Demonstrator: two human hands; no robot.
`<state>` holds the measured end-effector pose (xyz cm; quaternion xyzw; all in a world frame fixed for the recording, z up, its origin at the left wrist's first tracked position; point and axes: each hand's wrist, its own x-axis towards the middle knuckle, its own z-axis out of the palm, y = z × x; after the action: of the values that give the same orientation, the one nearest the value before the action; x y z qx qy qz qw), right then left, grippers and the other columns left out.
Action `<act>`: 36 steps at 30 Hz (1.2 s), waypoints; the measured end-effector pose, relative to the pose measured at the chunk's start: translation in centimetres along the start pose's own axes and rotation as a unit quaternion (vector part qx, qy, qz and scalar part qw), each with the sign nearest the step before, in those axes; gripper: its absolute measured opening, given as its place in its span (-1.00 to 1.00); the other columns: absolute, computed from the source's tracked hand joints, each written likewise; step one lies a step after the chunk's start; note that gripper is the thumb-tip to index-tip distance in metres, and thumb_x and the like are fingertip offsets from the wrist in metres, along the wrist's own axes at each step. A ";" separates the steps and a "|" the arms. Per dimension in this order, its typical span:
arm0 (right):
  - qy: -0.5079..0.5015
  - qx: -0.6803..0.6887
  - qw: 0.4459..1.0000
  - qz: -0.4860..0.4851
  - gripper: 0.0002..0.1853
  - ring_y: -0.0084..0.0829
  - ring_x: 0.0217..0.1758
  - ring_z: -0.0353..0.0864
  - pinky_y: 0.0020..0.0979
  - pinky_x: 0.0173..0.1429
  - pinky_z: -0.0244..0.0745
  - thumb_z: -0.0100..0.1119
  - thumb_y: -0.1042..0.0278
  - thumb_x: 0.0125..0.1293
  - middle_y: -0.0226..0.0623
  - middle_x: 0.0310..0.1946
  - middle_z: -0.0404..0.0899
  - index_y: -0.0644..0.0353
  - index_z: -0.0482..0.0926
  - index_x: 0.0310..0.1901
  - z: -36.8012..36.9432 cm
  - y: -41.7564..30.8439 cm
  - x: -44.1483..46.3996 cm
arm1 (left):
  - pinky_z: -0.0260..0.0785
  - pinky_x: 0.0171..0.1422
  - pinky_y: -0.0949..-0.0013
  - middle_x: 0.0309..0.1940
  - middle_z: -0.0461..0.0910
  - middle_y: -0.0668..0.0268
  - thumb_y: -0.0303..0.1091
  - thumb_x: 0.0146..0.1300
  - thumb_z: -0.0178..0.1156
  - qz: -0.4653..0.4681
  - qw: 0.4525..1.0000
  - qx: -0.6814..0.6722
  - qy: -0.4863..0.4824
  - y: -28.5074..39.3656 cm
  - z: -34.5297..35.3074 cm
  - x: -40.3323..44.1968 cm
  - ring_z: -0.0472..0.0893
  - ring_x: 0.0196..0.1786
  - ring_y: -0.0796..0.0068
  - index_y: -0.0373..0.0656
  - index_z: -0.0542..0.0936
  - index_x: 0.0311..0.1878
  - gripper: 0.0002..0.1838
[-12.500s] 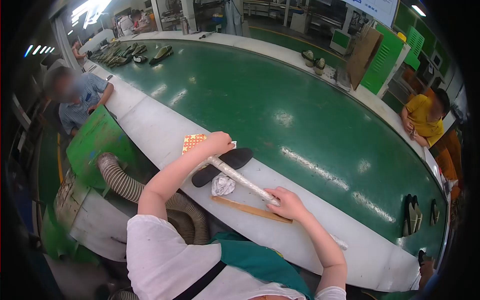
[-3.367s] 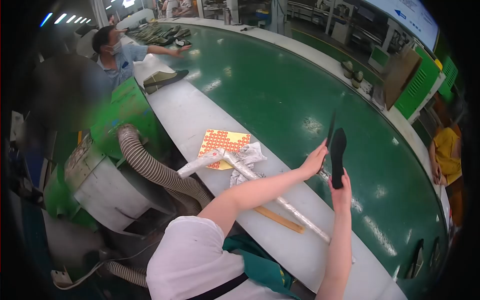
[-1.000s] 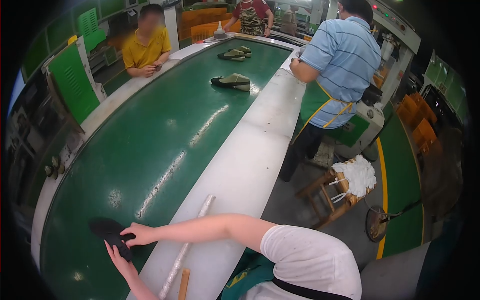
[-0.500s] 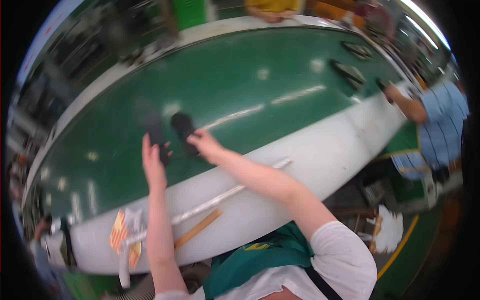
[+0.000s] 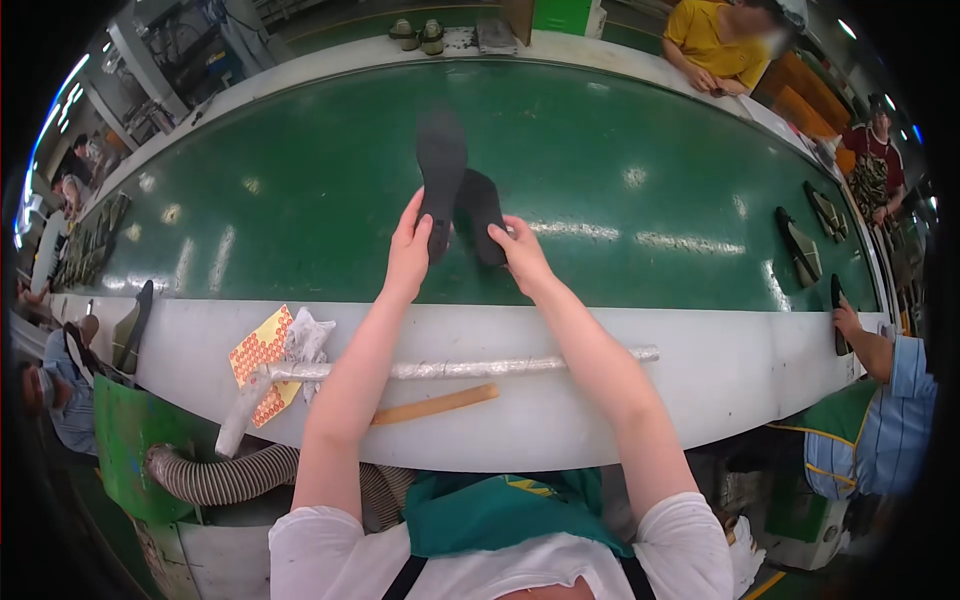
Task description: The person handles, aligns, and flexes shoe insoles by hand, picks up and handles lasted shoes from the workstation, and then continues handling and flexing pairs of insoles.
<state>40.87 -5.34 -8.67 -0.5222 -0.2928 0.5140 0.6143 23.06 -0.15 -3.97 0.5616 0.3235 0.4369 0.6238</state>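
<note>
My left hand [image 5: 408, 252] grips a black shoe sole [image 5: 441, 165] by its narrow end, the wide end pointing away from me over the green belt. A second black shoe sole [image 5: 482, 205] is in my right hand [image 5: 522, 256], held at its near end. The two soles lean towards each other, and the left one partly overlaps the right. Whether uppers are attached beneath them I cannot tell. Below my forearms, on the white ledge [image 5: 730, 350], lie a plastic-wrapped rod [image 5: 470, 368] and a wooden strip [image 5: 440, 404].
A yellow patterned sheet [image 5: 264, 350] and crumpled plastic [image 5: 308, 338] lie left on the ledge. The green belt [image 5: 330, 200] carries shoes [image 5: 797, 247] at the right. Co-workers are at both sides, with a person in yellow [image 5: 715, 45] across. A ribbed hose [image 5: 225, 475] runs below left.
My view has swung so the ledge now lies level. Both hands, still holding the soles, appear farther right in view, and the soles have come closer together, now overlapping.
</note>
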 end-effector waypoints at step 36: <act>-0.001 -0.046 0.997 -0.056 -0.52 -0.54 -0.10 0.53 -0.48 -0.02 0.41 0.06 0.33 0.38 -0.30 -0.11 0.55 0.19 0.23 0.29 0.6 -1.0 -0.7 | 0.54 -0.14 0.39 -0.06 0.53 0.29 -0.28 0.46 -0.17 -0.130 0.988 -0.081 0.008 -2.3 -1.2 0.5 0.61 -0.15 0.49 -0.08 0.23 0.36 -0.57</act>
<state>40.42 -5.71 -7.45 -0.5325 -0.3456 0.4648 0.6173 22.64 0.85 -6.33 0.4590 0.3624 0.3808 0.7162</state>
